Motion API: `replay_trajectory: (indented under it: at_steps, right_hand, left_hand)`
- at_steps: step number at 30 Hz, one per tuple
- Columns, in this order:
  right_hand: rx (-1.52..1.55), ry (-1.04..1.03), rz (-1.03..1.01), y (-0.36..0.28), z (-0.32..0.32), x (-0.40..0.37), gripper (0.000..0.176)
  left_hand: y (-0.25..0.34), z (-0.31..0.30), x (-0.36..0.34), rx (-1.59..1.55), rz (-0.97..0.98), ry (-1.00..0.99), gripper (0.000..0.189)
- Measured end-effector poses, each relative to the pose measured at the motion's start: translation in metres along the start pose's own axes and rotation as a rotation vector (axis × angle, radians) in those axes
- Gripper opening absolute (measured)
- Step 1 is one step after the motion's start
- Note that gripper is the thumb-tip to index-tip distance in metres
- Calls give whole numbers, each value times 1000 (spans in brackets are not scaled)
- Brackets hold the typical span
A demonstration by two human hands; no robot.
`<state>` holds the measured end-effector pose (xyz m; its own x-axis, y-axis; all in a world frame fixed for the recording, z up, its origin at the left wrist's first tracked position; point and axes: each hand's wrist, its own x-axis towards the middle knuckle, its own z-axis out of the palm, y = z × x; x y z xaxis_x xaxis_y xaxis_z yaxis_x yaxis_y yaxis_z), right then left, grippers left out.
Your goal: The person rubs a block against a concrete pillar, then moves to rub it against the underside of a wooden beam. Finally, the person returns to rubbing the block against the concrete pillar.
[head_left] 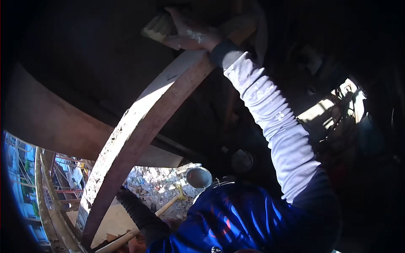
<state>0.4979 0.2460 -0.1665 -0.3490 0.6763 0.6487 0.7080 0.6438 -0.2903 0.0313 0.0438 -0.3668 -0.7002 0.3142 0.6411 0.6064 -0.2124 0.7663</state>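
My right hand (192,36) is raised at the top of the head view, white smears on its back. Its fingers are closed round a pale, ribbed, brush-like thing (158,30), partly lost in shadow. Just below the wrist runs a thick curved beam (143,105), sunlit on its upper face, slanting from upper right to lower left. My left forearm (141,215), in a dark sleeve, reaches to the beam's lower part. Behind the beam the left hand is hidden, so its grip does not show.
A large, dark curved panel (63,109) lies beyond the beam. Below are a bucket (198,177), rubble-strewn ground (156,183) and a pole (168,205). Curved timber strips (46,189) stand at lower left. Deep shadow covers the right side, around a sunlit patch (318,110).
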Motion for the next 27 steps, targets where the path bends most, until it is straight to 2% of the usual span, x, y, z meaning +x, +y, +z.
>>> replay_trajectory:
  at_steps: [2, 3, 5, 8, 10, 11, 14, 15, 17, 19, 22, 23, 26, 27]
  right_hand:
    - [-17, 46, -24, 1, 3, 0, 91]
    - [3, 43, 10, 0, 3, -1, 91]
    - [52, 34, 67, -4, 3, -3, 91]
    - [78, 22, 67, 2, 8, -1, 90]
    - [79, 37, 61, 1, 6, -4, 90]
    - [85, 45, 57, 0, 6, -4, 90]
    - [84, 127, 23, 4, 18, -3, 90]
    - [88, 123, 30, 4, 19, -2, 90]
    - [102, 114, 51, 2, 19, -2, 90]
    - [116, 104, 81, -2, 15, -1, 84]
    - [82, 181, 88, -1, 21, 1, 77]
    - [65, 216, 81, -2, 25, 1, 75]
    - [60, 111, 93, -4, 15, 3, 84]
    - [70, 113, 96, -6, 9, 0, 83]
  left_hand:
    - [-24, -22, -42, 170, -21, 32, 64]
    - [-34, -35, -71, 253, -44, -13, 63]
    - [-48, -61, -129, 381, -107, -231, 61]
    - [-14, -82, -182, 341, -213, -939, 59]
    - [82, -70, -172, 275, -203, -1406, 49]
    - [100, -69, -166, -18, -259, -1431, 61]
    - [217, -81, -131, -258, -69, -1222, 80]
    - [220, -92, -119, -330, 50, -1150, 89]
    - [165, -163, -53, -364, 259, -1061, 89]
    - [147, -196, -12, -167, 370, -950, 77]
    - [268, -128, -10, 291, 415, -620, 62]
    - [288, -117, -12, 440, 419, -499, 58]
    - [258, -99, 9, 482, 351, -551, 41]
    - [233, -102, 21, 441, 298, -630, 42]
